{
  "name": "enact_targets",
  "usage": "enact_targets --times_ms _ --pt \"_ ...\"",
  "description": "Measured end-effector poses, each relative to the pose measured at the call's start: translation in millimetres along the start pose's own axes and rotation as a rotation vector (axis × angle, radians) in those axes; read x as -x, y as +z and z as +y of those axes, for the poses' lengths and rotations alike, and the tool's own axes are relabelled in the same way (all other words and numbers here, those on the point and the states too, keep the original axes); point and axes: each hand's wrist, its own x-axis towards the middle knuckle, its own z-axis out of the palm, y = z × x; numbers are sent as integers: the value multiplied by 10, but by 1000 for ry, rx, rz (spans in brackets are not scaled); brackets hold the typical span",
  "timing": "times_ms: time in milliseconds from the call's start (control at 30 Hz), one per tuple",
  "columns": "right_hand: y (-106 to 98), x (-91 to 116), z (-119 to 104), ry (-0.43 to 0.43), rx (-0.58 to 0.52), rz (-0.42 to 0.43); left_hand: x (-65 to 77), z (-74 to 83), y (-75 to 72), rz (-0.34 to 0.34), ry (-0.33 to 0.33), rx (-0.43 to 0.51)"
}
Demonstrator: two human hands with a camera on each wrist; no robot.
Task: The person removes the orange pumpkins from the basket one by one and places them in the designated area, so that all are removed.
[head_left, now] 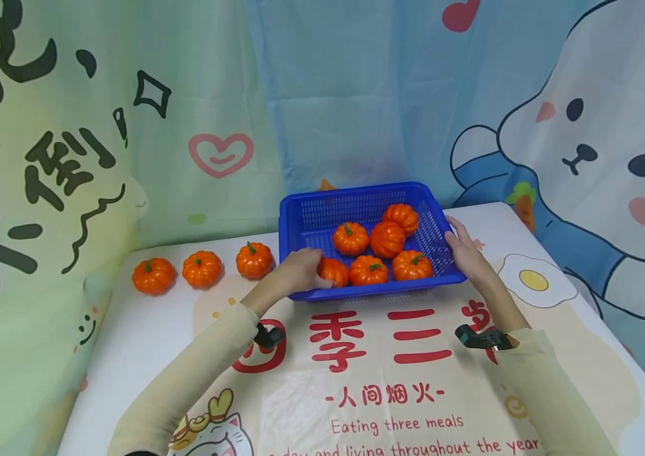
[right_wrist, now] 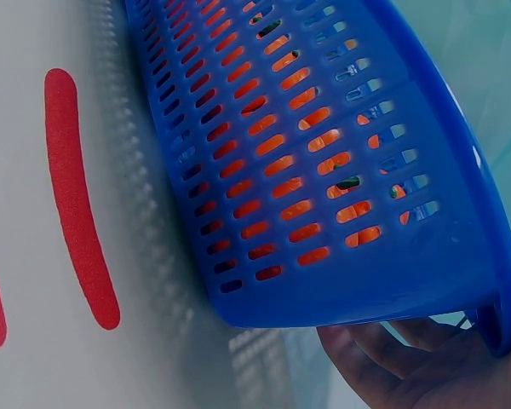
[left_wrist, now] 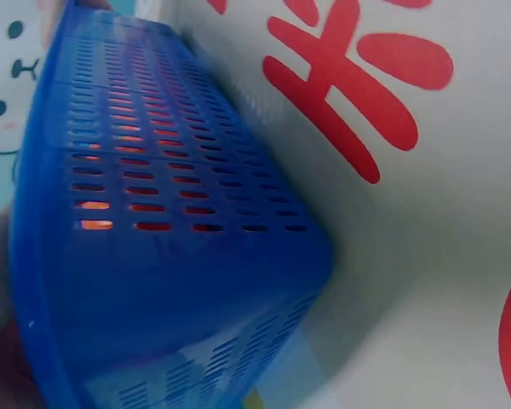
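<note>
A blue plastic basket (head_left: 357, 291) with slotted walls stands at the back of the table, holding several small orange pumpkins (head_left: 387, 239). My left hand (head_left: 298, 271) reaches over its near left corner and grips a pumpkin (head_left: 334, 272) just inside the wall, thumb and fingers around its left side. In the left wrist view the basket wall (left_wrist: 153, 264) covers most of that pumpkin. At the right end my right hand (head_left: 466, 248) holds the basket by its rim. The right wrist view shows the fingers (right_wrist: 409, 354) bent beneath the rim there.
Three more pumpkins stand in a row left of the basket: one at the far left (head_left: 154, 276), one in the middle (head_left: 203, 269) and one nearest the basket (head_left: 254, 260). A printed cloth (head_left: 391, 354) covers the table. Directly behind the basket hangs a patterned curtain (head_left: 334, 95).
</note>
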Motion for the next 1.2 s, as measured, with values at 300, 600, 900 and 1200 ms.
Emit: enact_targets --times_ms 300,600,900,1200 --pt "11 5 18 -6 8 11 394 -101 -143 223 57 199" --pt "7 -42 27 -2 6 -5 962 -252 -10 358 141 392" --pt "-11 -3 46 -17 5 -1 1106 -310 -21 439 197 359" --pt "-8 10 29 -13 37 10 1152 -342 -51 448 174 262"
